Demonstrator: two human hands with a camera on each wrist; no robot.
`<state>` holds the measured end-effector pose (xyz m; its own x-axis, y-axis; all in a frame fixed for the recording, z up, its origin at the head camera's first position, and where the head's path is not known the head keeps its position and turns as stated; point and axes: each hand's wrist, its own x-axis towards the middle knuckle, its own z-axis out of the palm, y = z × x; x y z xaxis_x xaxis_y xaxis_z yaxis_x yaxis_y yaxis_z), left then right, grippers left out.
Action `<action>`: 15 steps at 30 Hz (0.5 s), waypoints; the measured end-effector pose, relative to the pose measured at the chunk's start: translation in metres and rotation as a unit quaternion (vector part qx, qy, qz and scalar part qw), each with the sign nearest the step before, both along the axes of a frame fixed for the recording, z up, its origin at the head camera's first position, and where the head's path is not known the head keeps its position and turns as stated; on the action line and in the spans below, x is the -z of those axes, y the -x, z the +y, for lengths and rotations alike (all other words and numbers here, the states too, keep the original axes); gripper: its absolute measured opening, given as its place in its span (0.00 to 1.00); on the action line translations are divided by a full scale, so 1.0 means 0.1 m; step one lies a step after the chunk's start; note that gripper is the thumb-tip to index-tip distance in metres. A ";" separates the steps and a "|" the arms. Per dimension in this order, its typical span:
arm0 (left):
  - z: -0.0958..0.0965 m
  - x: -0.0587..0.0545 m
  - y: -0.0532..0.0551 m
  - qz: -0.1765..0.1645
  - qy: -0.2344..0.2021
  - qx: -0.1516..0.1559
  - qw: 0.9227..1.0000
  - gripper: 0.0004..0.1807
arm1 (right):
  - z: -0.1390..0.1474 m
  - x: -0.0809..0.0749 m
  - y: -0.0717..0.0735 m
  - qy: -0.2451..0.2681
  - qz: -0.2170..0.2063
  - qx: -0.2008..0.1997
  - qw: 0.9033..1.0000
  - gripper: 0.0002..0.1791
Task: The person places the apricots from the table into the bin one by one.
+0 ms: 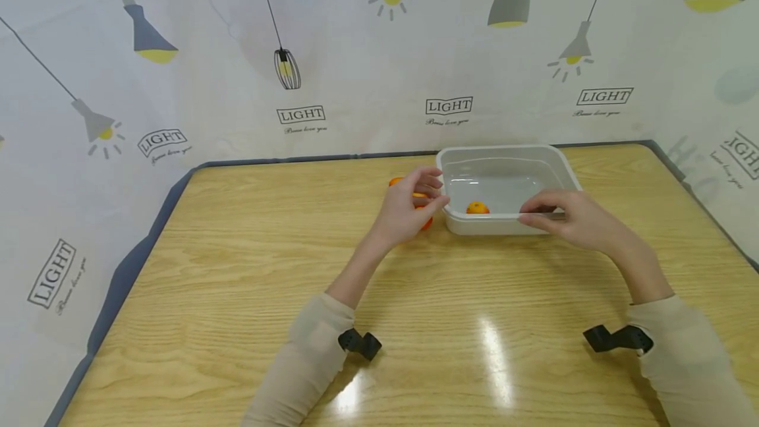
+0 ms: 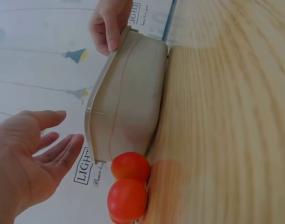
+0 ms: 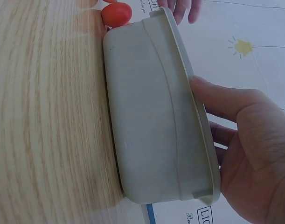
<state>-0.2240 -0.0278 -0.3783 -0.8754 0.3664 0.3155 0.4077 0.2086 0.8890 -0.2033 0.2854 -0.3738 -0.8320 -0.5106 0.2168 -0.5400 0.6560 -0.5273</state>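
A light grey plastic basin (image 1: 495, 224) stands upright on the wooden table. My right hand (image 1: 578, 219) pinches its front rim near the right corner, the thumb outside and the fingers over the inner side. One small orange-red round fruit (image 1: 477, 207) lies inside by the front wall. Beside the basin's left end, my left hand (image 1: 409, 211) is held with loosely bent fingers and nothing in its grasp. Several smooth red tomatoes (image 2: 127, 200) sit on the table below that hand, partly hidden by it in the head view. The nearest tomato (image 2: 130, 166) is close against the basin's end.
The wooden table (image 1: 237, 282) reaches back to a pale wall cloth (image 1: 356, 71) printed with lamps. The basin stands close to the table's back edge. Black camera mounts (image 1: 360, 344) are strapped to both sleeves.
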 end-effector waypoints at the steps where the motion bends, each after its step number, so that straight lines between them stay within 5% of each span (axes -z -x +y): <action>1: 0.00 0.00 0.00 0.002 -0.001 0.002 1.000 0.24 | 0.00 0.00 0.00 0.001 -0.001 0.000 1.000 0.05; 15: -0.23 0.07 -0.01 0.035 0.052 0.007 0.998 0.23 | 0.01 0.02 0.02 0.009 0.009 -0.003 1.000 0.05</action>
<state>-0.2232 -0.0505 -0.3856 -0.8468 0.4132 0.3350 0.4717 0.2922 0.8319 -0.2049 0.2863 -0.3758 -0.8247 -0.5116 0.2412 -0.5537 0.6433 -0.5287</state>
